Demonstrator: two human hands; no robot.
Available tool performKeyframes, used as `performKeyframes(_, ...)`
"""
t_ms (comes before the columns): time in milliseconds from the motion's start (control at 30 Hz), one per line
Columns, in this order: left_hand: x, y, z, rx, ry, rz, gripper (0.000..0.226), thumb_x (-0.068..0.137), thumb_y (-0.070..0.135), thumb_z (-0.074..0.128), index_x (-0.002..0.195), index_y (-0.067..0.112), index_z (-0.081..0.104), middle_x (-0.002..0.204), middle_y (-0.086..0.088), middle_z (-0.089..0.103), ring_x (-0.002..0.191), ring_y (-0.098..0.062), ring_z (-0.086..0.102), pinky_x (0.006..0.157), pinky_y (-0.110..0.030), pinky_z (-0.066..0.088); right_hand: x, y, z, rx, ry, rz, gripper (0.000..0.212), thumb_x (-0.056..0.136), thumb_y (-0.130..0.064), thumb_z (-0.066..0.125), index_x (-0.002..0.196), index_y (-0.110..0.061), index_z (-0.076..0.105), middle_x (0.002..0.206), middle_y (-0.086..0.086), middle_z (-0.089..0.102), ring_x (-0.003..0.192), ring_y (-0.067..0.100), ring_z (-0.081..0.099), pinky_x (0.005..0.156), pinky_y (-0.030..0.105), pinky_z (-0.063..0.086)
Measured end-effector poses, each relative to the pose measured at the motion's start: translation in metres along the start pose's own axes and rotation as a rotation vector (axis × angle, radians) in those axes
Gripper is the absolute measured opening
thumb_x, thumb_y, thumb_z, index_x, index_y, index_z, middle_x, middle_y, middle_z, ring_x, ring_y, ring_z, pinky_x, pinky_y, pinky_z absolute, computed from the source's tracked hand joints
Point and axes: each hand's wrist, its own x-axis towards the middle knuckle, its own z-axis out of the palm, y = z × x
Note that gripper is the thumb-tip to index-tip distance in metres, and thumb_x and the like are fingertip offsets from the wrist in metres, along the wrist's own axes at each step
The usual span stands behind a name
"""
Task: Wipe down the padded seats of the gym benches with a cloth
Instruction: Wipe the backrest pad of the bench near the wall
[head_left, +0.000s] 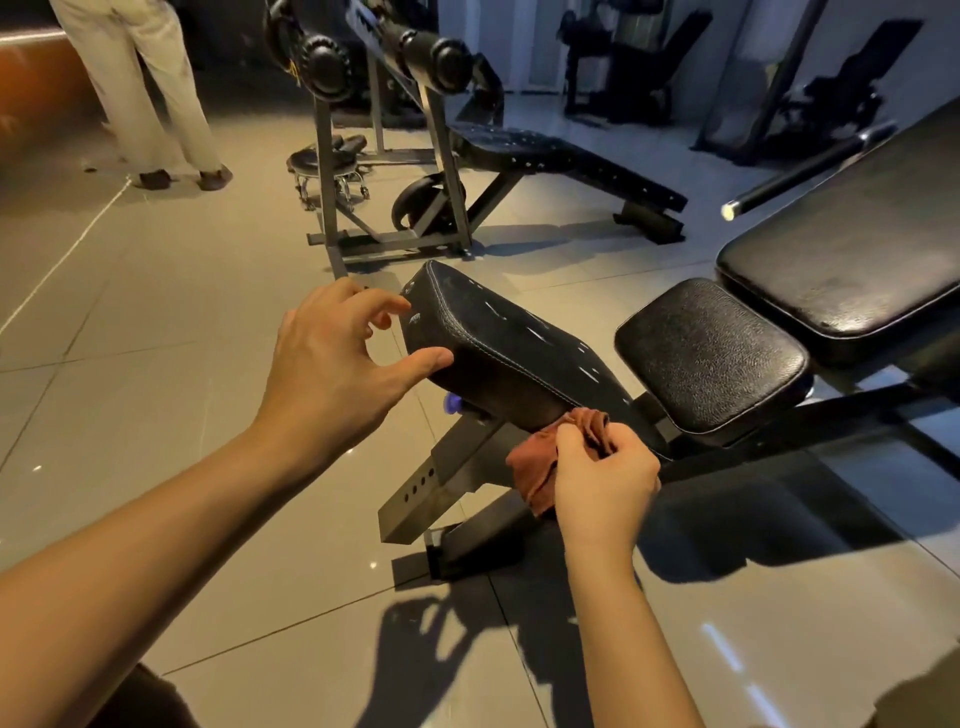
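Observation:
A black padded seat (498, 348) with white stitching tilts upward on a black bench frame in the middle of the view. My left hand (337, 364) hovers at its raised left end, fingers spread, thumb tip touching the pad's edge. My right hand (602, 478) grips a bunched reddish-brown cloth (540, 467) against the seat's lower near corner. To the right lie a second black seat pad (711, 353) and its long backrest (852, 249).
Another black bench (561, 161) with a rack and roller pads (327, 67) stands behind. A person in beige trousers (150, 93) stands at the far left. A metal bar (810, 166) juts out at the right. Grey tiled floor (156, 312) lies all around.

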Motion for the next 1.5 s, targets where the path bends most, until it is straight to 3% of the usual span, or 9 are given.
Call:
performKeyframes(167, 0.001, 0.002, 0.001, -0.021, -0.018, 0.015, 0.076, 0.07, 0.074, 0.055, 0.123, 0.021, 0.067, 0.102, 0.008, 0.056, 0.097, -0.015, 0.054, 0.079, -0.037, 0.052, 0.02, 0.02, -0.028, 0.04, 0.198, 0.153, 0.015, 0.088, -0.018, 0.069, 0.073, -0.019, 0.064, 0.073, -0.002, 0.067, 0.07, 0.018, 0.065, 0.07, 0.043, 0.06)
performKeyframes(267, 0.001, 0.004, 0.001, -0.024, -0.018, 0.028, 0.065, 0.076, 0.065, 0.066, 0.124, 0.021, 0.067, 0.102, 0.009, 0.056, 0.096, -0.015, 0.055, 0.082, -0.041, 0.054, 0.022, 0.027, -0.035, 0.086, 0.259, 0.243, 0.012, 0.089, -0.022, 0.072, 0.081, -0.027, 0.065, 0.084, -0.005, 0.07, 0.083, 0.022, 0.07, 0.079, 0.047, 0.061)
performKeyframes(467, 0.001, 0.007, 0.001, -0.019, -0.003, 0.051, 0.058, 0.077, 0.057, 0.071, 0.122, 0.022, 0.066, 0.102, 0.007, 0.06, 0.099, -0.017, 0.056, 0.088, -0.051, 0.054, 0.001, -0.003, 0.001, 0.274, 0.127, 0.218, 0.011, 0.085, -0.019, 0.079, 0.083, -0.015, 0.069, 0.077, 0.006, 0.072, 0.066, 0.024, 0.07, 0.057, 0.032, 0.057)
performKeyframes(733, -0.001, 0.001, -0.002, -0.005, -0.024, 0.03, 0.057, 0.077, 0.063, 0.068, 0.118, 0.024, 0.068, 0.101, 0.008, 0.061, 0.097, -0.016, 0.056, 0.086, -0.049, 0.053, -0.021, -0.054, 0.017, 0.401, -0.203, 0.069, 0.005, 0.09, -0.019, 0.074, 0.089, -0.016, 0.07, 0.087, 0.01, 0.072, 0.079, 0.025, 0.073, 0.067, 0.038, 0.064)
performKeyframes(933, 0.0, 0.004, -0.001, -0.035, -0.017, 0.003, 0.048, 0.079, 0.05, 0.077, 0.117, 0.022, 0.07, 0.1, 0.009, 0.06, 0.096, -0.015, 0.056, 0.084, -0.042, 0.054, 0.001, -0.012, -0.02, 0.299, 0.136, 0.257, 0.006, 0.087, -0.015, 0.072, 0.093, -0.016, 0.072, 0.086, 0.009, 0.076, 0.075, 0.031, 0.075, 0.066, 0.046, 0.064)
performKeyframes(1033, -0.001, 0.008, 0.0, -0.044, -0.023, 0.017, 0.044, 0.081, 0.044, 0.078, 0.118, 0.022, 0.069, 0.099, 0.01, 0.059, 0.098, -0.015, 0.055, 0.085, -0.044, 0.054, -0.009, -0.032, -0.002, 0.361, -0.013, 0.169, 0.006, 0.09, -0.015, 0.073, 0.095, -0.014, 0.072, 0.085, 0.011, 0.076, 0.074, 0.032, 0.075, 0.069, 0.05, 0.064)
performKeyframes(1167, -0.002, 0.012, -0.008, -0.089, 0.003, 0.028, 0.034, 0.087, 0.037, 0.075, 0.118, 0.023, 0.068, 0.103, 0.009, 0.063, 0.093, -0.011, 0.056, 0.079, -0.034, 0.052, -0.028, -0.073, 0.021, 0.383, -0.261, 0.049, 0.008, 0.091, -0.026, 0.075, 0.098, -0.024, 0.07, 0.097, 0.001, 0.075, 0.087, 0.017, 0.075, 0.069, 0.03, 0.063)
performKeyframes(1300, -0.011, 0.018, -0.033, -0.288, 0.095, 0.116, 0.013, 0.095, 0.025, 0.068, 0.107, 0.022, 0.069, 0.096, 0.012, 0.063, 0.087, -0.006, 0.06, 0.07, -0.024, 0.055, -0.023, -0.089, 0.009, 0.393, -0.299, 0.05, 0.001, 0.094, -0.026, 0.071, 0.093, -0.026, 0.071, 0.091, -0.001, 0.075, 0.089, 0.018, 0.074, 0.071, 0.028, 0.061)
performKeyframes(1500, -0.027, 0.027, -0.043, -0.23, -0.018, 0.294, 0.035, 0.088, 0.056, 0.061, 0.106, 0.027, 0.071, 0.097, 0.016, 0.062, 0.091, -0.003, 0.057, 0.076, -0.016, 0.049, -0.027, -0.115, 0.004, 0.448, -0.433, 0.214, 0.014, 0.099, -0.02, 0.063, 0.106, -0.017, 0.074, 0.095, 0.004, 0.077, 0.097, 0.022, 0.072, 0.082, 0.036, 0.059)
